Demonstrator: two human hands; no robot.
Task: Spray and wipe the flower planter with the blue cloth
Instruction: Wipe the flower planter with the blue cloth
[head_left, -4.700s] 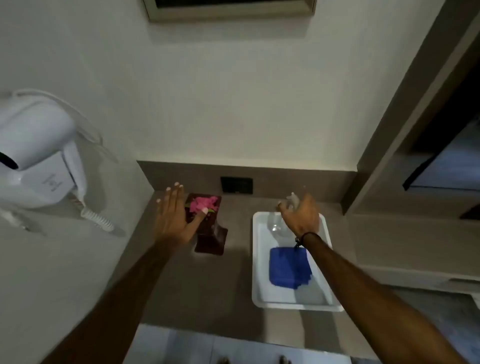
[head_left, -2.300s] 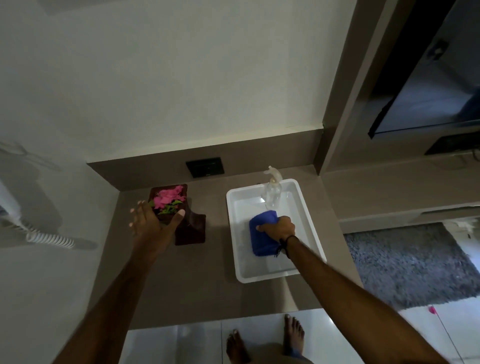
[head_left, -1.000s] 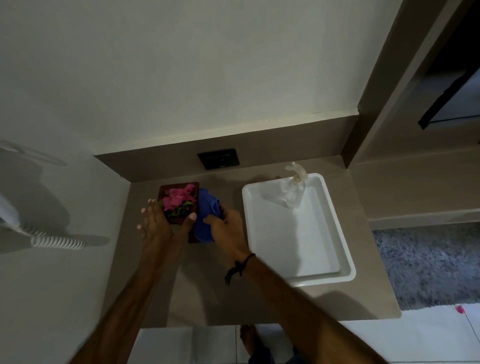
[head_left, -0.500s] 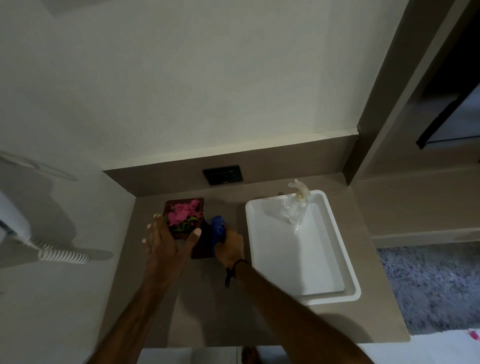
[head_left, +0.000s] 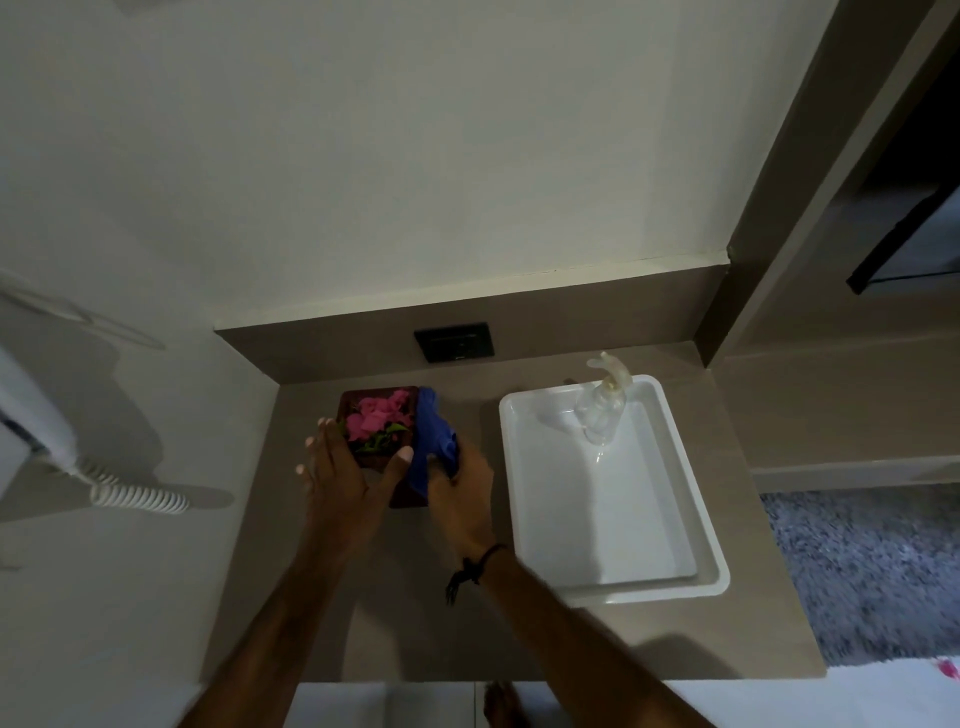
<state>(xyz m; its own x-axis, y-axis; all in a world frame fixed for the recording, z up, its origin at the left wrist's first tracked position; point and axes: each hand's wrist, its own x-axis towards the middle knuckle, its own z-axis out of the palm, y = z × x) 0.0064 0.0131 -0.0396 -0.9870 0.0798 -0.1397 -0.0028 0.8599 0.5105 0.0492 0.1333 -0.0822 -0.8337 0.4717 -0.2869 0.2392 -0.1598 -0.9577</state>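
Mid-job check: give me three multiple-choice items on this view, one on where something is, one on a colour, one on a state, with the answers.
1. Where does the spray bottle stand?
A. on the counter beside the planter
B. in the white tray, at its far end
C. in the left hand

2. What colour are the flowers in the planter?
A. pink
B. yellow
C. white

3. What is the right hand doing?
A. resting empty in the tray
B. squeezing the spray bottle
C. pressing the blue cloth against the planter's right side

Answers: 1 B, the bottle stands upright inside the tray's far end. 2 A, pink blooms over green leaves. 3 C, the cloth is bunched between hand and planter while the left hand steadies the other side.
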